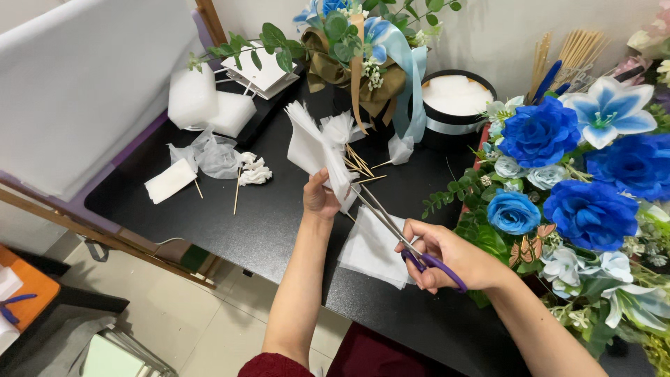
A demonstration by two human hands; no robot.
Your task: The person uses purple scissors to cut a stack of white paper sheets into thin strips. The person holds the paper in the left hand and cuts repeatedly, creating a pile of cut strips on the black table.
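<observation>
Scissors, one purple-handled pair (412,241), fill my right hand (447,258); my left hand (319,199) pinches one white gathered tissue bundle (317,146), perhaps several sheets.

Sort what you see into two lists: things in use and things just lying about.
In use: left hand holding folded white tissue; right hand with purple-handled scissors.

Lying about: foam blocks, blue flower arrangement, round black box, wooden skewer.
</observation>
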